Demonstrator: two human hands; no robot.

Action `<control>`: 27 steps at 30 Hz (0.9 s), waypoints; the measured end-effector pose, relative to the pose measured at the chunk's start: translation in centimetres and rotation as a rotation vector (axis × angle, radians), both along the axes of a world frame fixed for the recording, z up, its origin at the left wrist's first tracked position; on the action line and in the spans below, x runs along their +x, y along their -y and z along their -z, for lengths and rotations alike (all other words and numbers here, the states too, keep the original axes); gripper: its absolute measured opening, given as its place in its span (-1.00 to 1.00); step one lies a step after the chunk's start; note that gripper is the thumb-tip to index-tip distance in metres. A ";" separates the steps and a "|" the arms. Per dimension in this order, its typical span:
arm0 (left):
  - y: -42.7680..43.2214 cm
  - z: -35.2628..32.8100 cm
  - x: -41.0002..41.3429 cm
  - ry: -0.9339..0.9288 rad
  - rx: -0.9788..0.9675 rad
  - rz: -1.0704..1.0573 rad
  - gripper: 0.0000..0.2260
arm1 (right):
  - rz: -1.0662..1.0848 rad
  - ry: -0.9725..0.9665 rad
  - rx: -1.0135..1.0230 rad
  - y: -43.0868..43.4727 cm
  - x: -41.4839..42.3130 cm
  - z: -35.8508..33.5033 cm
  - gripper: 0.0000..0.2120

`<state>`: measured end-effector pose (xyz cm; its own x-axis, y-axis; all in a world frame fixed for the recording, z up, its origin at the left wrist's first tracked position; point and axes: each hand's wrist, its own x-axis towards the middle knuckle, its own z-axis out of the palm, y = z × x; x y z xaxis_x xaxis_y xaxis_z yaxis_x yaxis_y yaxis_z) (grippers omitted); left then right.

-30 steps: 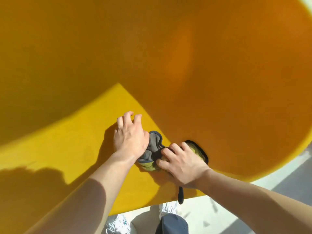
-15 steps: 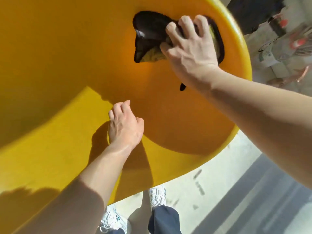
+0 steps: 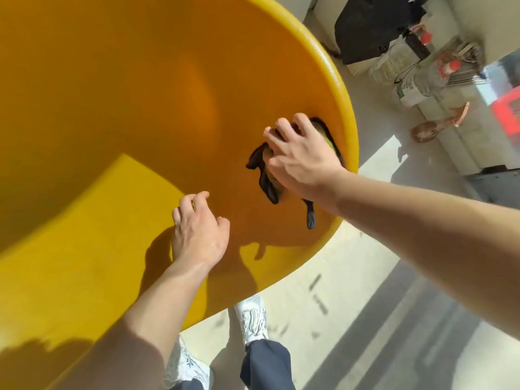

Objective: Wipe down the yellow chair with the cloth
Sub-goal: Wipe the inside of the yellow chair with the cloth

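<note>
The yellow chair [image 3: 140, 108] fills most of the head view, its curved inner wall in shade and its flat seat sunlit at lower left. My right hand [image 3: 301, 156] presses a dark cloth [image 3: 267, 181] with a greenish underside against the inner wall, close to the rounded rim [image 3: 343, 88]. A dark strap of the cloth hangs down below my wrist. My left hand [image 3: 199, 232] rests with spread fingers on the seat where it meets the wall, holding nothing.
My white sneakers [image 3: 250, 316] and dark trousers stand on the pale floor below the chair edge. At upper right sit a black bag [image 3: 371, 26], clear plastic bottles with red caps [image 3: 416, 83] and a red object [image 3: 506, 114].
My right hand has slid the cloth down along the inner wall from near the top rim to lower on the side. My left hand stays planted on the seat.
</note>
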<state>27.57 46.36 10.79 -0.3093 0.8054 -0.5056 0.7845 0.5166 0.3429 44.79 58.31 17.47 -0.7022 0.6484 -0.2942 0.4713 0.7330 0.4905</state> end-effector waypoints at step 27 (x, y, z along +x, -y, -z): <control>2.4 5.5 -11.5 -0.057 -0.095 -0.084 -0.47 | 0.279 -0.697 0.205 -9.7 -11.5 8.2 -0.41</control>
